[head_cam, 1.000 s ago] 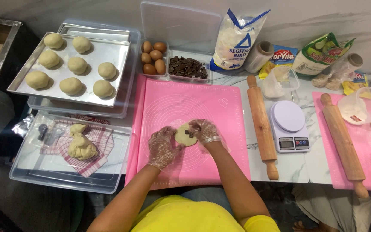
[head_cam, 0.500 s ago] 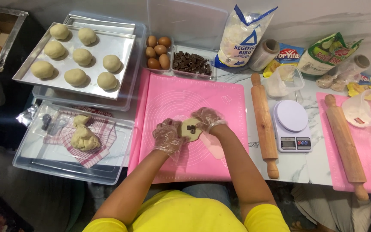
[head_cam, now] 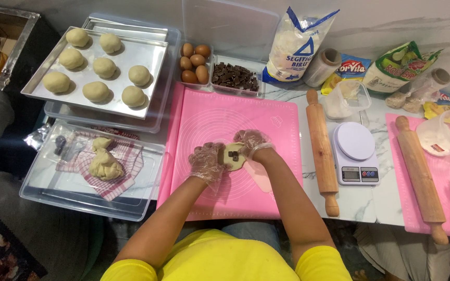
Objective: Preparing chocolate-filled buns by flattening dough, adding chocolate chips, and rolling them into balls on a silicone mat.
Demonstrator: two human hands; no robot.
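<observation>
My left hand [head_cam: 207,162] and my right hand [head_cam: 251,141], both in clear plastic gloves, hold a flattened piece of dough [head_cam: 234,155] between them above the pink silicone mat [head_cam: 225,112]. Dark chocolate pieces lie in the middle of the dough. The left hand cups it from below and the left; the right hand's fingers pinch its right edge. A clear tub of chocolate chunks [head_cam: 235,76] stands just beyond the mat's far edge.
A metal tray [head_cam: 147,57] at the far left carries several dough balls. A clear bin [head_cam: 48,182] holds a dough lump on a checked cloth. Eggs [head_cam: 194,56], a flour bag [head_cam: 292,47], two rolling pins [head_cam: 322,148], a white scale [head_cam: 355,152] and a second pink mat lie to the right.
The dough now has chocolate pieces on it and both hands have closed around it. The view has shifted slightly.
</observation>
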